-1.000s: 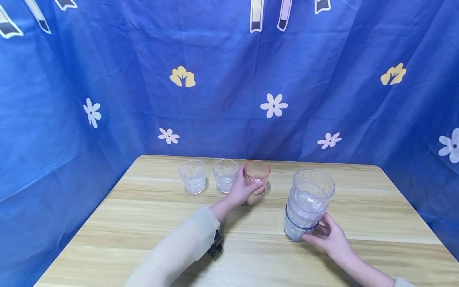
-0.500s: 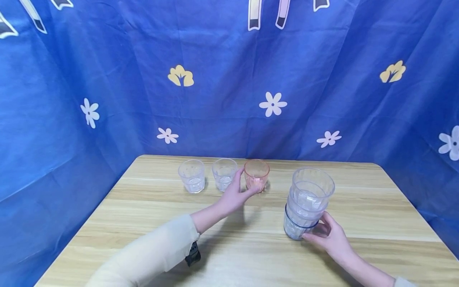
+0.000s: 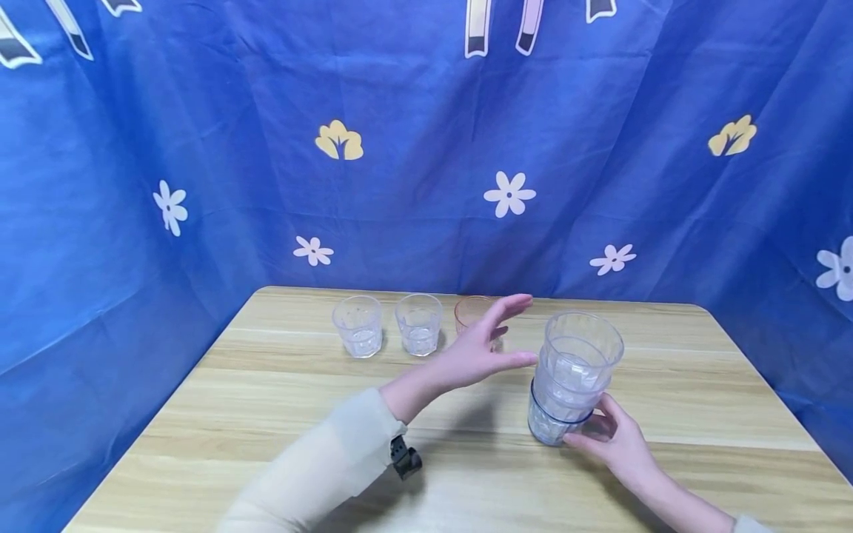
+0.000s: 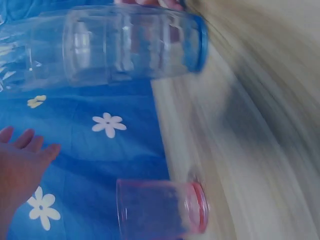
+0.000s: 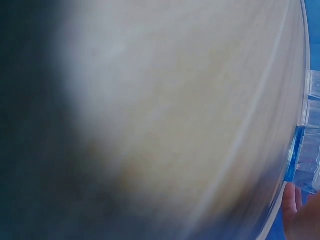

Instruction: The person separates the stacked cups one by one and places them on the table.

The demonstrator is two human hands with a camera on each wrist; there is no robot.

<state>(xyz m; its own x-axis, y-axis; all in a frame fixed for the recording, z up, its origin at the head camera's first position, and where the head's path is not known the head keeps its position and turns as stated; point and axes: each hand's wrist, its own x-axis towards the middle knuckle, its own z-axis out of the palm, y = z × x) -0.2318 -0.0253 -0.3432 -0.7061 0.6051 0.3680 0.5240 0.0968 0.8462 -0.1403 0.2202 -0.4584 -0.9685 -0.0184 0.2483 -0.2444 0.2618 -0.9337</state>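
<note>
A tall stack of clear plastic cups [image 3: 578, 359], its lowest cup blue-tinted, stands on the right part of the table. My right hand [image 3: 620, 444] holds that blue cup [image 3: 549, 426] low down, thumb in front and fingers curled behind. My left hand [image 3: 476, 352] is in the air just left of the stack, fingers spread and holding nothing. Behind it stands a pink-rimmed cup [image 3: 468, 311], partly hidden in the head view. The left wrist view shows the pink cup [image 4: 155, 207] below the stack [image 4: 135, 45], with left fingers [image 4: 35, 142] apart from both.
Two clear cups, one at the left [image 3: 358, 326] and one beside it [image 3: 418, 324], stand in a row with the pink one near the back of the wooden table [image 3: 280, 414]. A blue patterned curtain [image 3: 400, 207] closes off the back and sides.
My left hand was at the pink cup, then came away from it and moved right towards the stack, fingers spreading. The pink cup, the stack and my right hand stay in place.
</note>
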